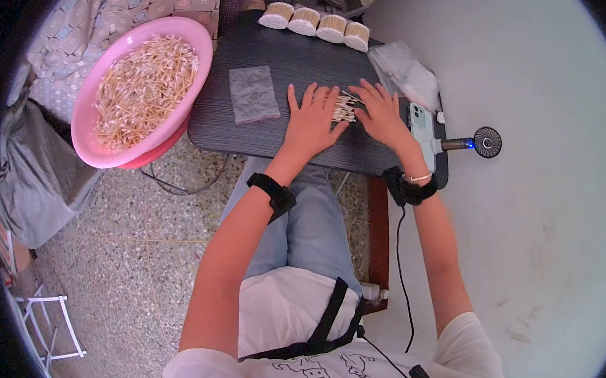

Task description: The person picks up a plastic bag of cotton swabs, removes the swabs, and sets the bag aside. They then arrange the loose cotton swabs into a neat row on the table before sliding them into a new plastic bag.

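A small loose pile of cotton swabs (343, 109) lies on the dark table (293, 49) between my two hands. My left hand (312, 121) rests flat at the pile's left side, fingers spread and pointing away from me. On the right side of the pile is my right hand (382, 117), also with its fingers apart and its thumb at the swabs. Parts of the pile are hidden under the fingers. An empty clear plastic bag (253, 95) lies flat to the left of my left hand.
A pink basin (84, 127) full of loose swabs stands at the left. Several round swab packs (304, 22) line the table's far edge. Plastic bags (407, 73), a phone (421, 121) and a small fan (487, 142) are at the right, beside the wall.
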Demonstrator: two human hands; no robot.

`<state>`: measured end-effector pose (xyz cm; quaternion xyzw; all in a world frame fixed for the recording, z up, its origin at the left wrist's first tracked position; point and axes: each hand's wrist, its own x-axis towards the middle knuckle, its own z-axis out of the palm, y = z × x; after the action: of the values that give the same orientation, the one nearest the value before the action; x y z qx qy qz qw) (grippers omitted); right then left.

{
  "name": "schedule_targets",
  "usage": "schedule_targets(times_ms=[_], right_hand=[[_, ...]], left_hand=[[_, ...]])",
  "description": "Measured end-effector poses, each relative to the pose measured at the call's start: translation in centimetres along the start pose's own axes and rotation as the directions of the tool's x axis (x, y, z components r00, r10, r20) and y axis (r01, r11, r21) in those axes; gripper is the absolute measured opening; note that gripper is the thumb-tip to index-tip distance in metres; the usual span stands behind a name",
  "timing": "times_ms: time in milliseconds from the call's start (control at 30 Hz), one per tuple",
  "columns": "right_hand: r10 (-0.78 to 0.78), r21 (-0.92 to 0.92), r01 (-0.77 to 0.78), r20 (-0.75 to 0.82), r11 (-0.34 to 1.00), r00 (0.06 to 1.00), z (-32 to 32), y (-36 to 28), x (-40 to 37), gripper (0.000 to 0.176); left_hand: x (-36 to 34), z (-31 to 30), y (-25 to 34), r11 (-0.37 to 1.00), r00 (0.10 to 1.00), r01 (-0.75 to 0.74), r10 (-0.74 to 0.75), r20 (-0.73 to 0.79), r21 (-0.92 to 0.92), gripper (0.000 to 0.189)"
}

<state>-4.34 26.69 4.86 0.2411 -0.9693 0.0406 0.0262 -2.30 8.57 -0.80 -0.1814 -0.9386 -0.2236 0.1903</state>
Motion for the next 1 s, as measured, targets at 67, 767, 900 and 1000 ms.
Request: schedule_targets(times_ms=[67, 767, 900, 1000], right_hand=[[0.156, 0.003, -0.156, 0.0, 0.988, 0.988, 0.4, -0.7, -1.3, 0.053], [0.233, 0.52, -0.009, -0.367, 0.854, 0.901, 5.2, -3.5, 0.8, 0.043], [0.244, 0.701, 0.048, -0.311, 0.712, 0.919, 4.1, -3.9, 0.8, 0.038], [0.333, 0.787, 0.049, -0.315, 0.615, 0.889, 4.0, -4.0, 0.5, 0.037]], left_hand=[[0.0, -0.4, 0.2, 1.0, 0.999, 0.008, -0.007, 0.033, -0.007, 0.067], [-0.1, 0.5, -0.5, 0.989, 0.989, -0.135, 0.138, -0.06, 0.056, 0.06], [-0.1, 0.5, -0.4, 0.992, 0.993, -0.114, 0.116, -0.033, 0.051, 0.064], [0.0, 0.4, -0.5, 0.992, 0.992, -0.125, 0.125, -0.004, 0.014, 0.063]])
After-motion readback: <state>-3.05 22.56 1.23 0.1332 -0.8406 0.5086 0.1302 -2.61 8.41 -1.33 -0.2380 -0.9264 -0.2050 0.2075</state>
